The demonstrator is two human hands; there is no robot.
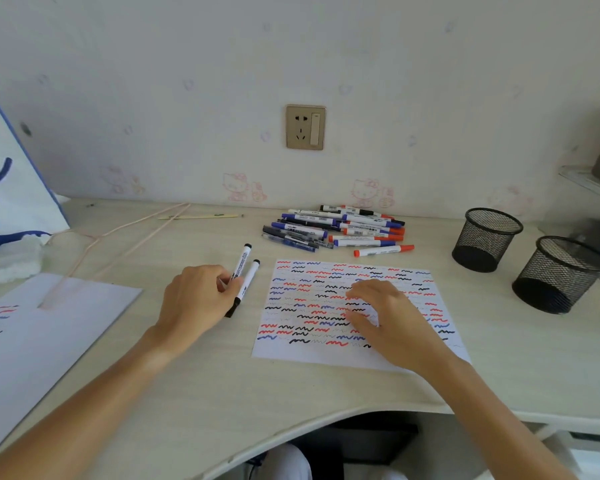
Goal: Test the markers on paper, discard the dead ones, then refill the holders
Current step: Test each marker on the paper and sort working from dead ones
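The pale wooden surface (205,375) runs along a papered wall carrying a socket plate (305,127), and its near edge curves in toward the person. On it, the test paper (326,351), crowded with red, blue and black squiggles, lies toward the near edge; a second sheet (42,341) with only a few marks lies at the left edge. Two empty mesh holders (487,240) (560,274) stand well apart from both hands near the right edge, and the pile of markers (336,227) lies against the far edge, beyond the paper. The right hand (392,320) rests flat on the test paper, fingers loosely spread, pinning it. The left hand (196,303), just left of the paper, curls its fingers around two black-capped markers (245,278), whose long axes run side by side from the palm out toward the far edge, slightly rightward. These markers are the ones in hand, so the left hand is nearer; judging from this, they must either swing right to the paper or travel across it to the holders.
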